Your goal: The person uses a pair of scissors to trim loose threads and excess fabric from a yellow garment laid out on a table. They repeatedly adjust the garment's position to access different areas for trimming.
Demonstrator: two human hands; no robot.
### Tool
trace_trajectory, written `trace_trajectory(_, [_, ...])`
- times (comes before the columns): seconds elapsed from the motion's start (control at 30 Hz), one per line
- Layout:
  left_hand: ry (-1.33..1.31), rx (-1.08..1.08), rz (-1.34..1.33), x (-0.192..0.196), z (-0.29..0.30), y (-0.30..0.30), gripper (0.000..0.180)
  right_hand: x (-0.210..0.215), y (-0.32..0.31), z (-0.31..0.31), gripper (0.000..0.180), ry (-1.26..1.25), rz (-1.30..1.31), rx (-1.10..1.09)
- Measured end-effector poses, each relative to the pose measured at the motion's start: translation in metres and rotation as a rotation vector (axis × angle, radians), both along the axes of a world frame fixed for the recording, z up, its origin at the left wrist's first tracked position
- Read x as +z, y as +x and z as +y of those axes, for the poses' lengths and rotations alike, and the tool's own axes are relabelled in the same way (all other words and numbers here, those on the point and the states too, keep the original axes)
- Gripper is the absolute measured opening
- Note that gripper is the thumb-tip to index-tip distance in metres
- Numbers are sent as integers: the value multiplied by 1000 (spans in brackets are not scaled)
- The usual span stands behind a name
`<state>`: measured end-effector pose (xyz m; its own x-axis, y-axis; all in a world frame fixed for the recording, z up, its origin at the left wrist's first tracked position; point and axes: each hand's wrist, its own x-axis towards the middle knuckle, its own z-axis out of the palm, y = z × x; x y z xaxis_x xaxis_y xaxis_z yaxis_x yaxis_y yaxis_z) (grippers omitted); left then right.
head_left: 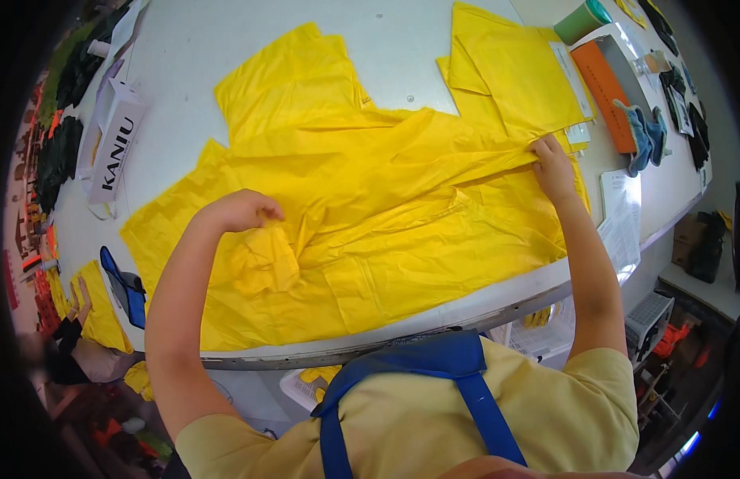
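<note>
A large yellow garment [402, 176] of thin, creased fabric lies spread over the white table [298, 16], with wide panels reaching left and away from me. My right hand [554, 169] pinches an edge at its right side, and folds in the cloth run from there toward the left. Over the left part is my left hand [240, 212], its fingers curled in at a crumpled, raised bunch of the same cloth; its fingertips are partly hidden. A pocket-like square shows on the near part.
Folded yellow pieces [517, 80] lie at the far right, near a green cup-shaped container [584, 21] and an orange box [603, 96]. White printed sheets [621, 215] rest by the right edge. A white box [114, 144] and blue-black item [124, 287] are left. Another person's hand [81, 299] touches yellow cloth.
</note>
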<state>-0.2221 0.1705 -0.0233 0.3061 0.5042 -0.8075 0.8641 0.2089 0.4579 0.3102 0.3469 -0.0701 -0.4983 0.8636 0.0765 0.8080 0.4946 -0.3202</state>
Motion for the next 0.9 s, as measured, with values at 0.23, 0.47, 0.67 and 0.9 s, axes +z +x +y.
trace_trajectory(0.23, [366,458,-169,-32,126,143,45,2,-2,-5,21,287,-67,256])
trace_trajectory(0.47, [-69,782,-483,-58,189,187,44,-2,24,-14,10,354,-104,412])
trace_trajectory(0.67, [639,239,27,-64,208,183,32,19,9,-13,7,-171,-483,400])
trace_trajectory(0.9, [1237,404,241,-24,83,109,39,11,-114,-45,51,-79,1,402])
